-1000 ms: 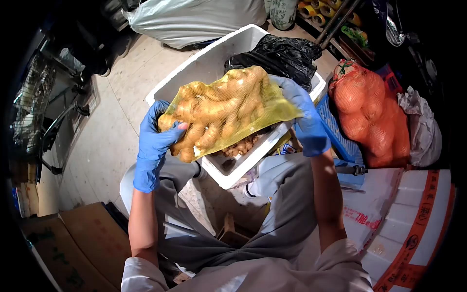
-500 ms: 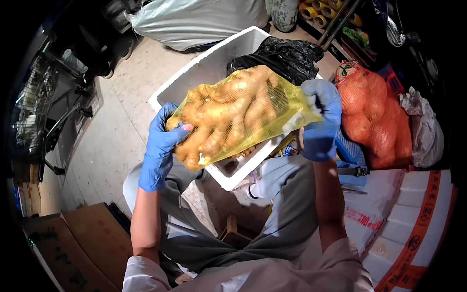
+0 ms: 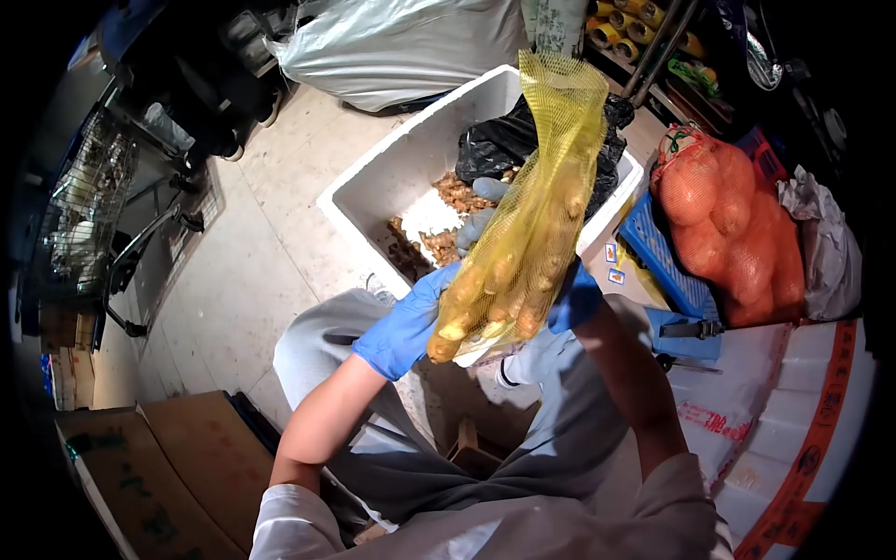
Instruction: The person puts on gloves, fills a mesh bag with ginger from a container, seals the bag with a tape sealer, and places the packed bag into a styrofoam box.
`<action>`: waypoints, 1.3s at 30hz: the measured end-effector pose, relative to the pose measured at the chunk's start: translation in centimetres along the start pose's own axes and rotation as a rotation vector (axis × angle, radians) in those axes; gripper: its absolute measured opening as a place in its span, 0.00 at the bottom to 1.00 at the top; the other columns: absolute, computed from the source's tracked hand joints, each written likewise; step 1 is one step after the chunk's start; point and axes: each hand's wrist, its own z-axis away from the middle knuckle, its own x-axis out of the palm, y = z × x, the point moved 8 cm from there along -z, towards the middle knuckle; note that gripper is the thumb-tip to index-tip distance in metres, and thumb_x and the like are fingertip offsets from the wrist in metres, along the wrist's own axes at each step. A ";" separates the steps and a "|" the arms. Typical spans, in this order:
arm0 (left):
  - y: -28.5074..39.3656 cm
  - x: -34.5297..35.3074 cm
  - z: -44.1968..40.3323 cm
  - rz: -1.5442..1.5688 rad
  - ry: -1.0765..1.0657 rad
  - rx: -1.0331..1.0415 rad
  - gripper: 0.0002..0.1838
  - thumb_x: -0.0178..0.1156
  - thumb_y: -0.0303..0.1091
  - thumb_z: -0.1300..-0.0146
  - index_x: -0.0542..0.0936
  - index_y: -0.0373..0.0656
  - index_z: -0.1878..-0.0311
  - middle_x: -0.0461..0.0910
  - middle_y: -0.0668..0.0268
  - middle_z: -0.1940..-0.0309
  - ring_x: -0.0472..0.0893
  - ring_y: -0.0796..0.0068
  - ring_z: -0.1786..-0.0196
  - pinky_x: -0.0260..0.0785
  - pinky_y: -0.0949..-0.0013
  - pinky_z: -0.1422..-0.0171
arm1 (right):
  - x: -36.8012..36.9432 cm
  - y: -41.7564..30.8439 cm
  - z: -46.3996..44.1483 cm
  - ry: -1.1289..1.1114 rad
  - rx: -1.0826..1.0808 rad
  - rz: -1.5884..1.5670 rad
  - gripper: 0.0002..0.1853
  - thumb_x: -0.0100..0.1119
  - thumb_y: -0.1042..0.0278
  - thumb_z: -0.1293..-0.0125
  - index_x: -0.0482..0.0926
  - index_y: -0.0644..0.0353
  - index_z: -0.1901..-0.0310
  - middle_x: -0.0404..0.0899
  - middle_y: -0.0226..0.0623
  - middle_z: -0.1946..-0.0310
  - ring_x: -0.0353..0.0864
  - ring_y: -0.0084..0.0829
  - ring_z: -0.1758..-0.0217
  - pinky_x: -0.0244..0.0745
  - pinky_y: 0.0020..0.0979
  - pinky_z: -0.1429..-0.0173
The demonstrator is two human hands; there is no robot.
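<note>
A yellow mesh bag of ginger (image 3: 509, 271) is held between my two gloved hands over a white foam box (image 3: 359, 191). The ginger lies in its lower half, and the loose mesh end points away from me. My left hand (image 3: 411, 317) grips the bag's left side; its grey-coated fingertips show beyond the mesh. On the right side, my right hand (image 3: 576, 297) holds the bag, its fingers mostly hidden behind it. Brown scraps (image 3: 439, 245) lie on the box floor, and a black plastic bag (image 3: 495, 140) fills its far part.
A red net sack of round produce (image 3: 728, 224) stands at the right, beside a blue basket (image 3: 665, 252). Taped white foam boxes (image 3: 747, 420) sit at lower right, a cardboard box (image 3: 168, 467) at lower left. A wire cart (image 3: 93, 196) and another person's shoe (image 3: 271, 109) are at the left.
The ginger bag has swung from lying sideways to pointing away from me. My right hand has left the mesh end and now holds the filled part; my left hand has shifted right.
</note>
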 end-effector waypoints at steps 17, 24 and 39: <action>3.5 -2.7 -2.4 -0.924 0.254 0.326 0.26 0.72 0.37 0.62 0.67 0.40 0.64 0.66 0.71 0.71 0.65 0.83 0.68 0.62 0.79 0.62 | -2.9 0.9 -2.2 0.299 -0.094 -0.176 0.18 0.45 0.62 0.35 0.68 0.64 0.47 0.71 0.37 0.52 0.72 0.25 0.51 0.72 0.25 0.50; 4.6 -3.2 -2.2 -0.702 0.275 0.365 0.17 0.65 0.29 0.51 0.70 0.37 0.60 0.70 0.71 0.68 0.67 0.85 0.66 0.62 0.81 0.61 | -0.4 1.7 -2.2 -0.053 0.180 -0.421 0.23 0.50 0.57 0.39 0.64 0.60 0.45 0.72 0.40 0.55 0.76 0.35 0.55 0.74 0.38 0.52; 4.7 -5.8 -2.7 -0.988 0.349 0.362 0.15 0.67 0.32 0.53 0.67 0.40 0.74 0.63 0.73 0.77 0.62 0.85 0.73 0.59 0.79 0.68 | -3.7 0.8 -2.9 0.130 -0.061 -0.233 0.21 0.48 0.60 0.37 0.65 0.64 0.46 0.70 0.39 0.51 0.70 0.30 0.48 0.66 0.31 0.43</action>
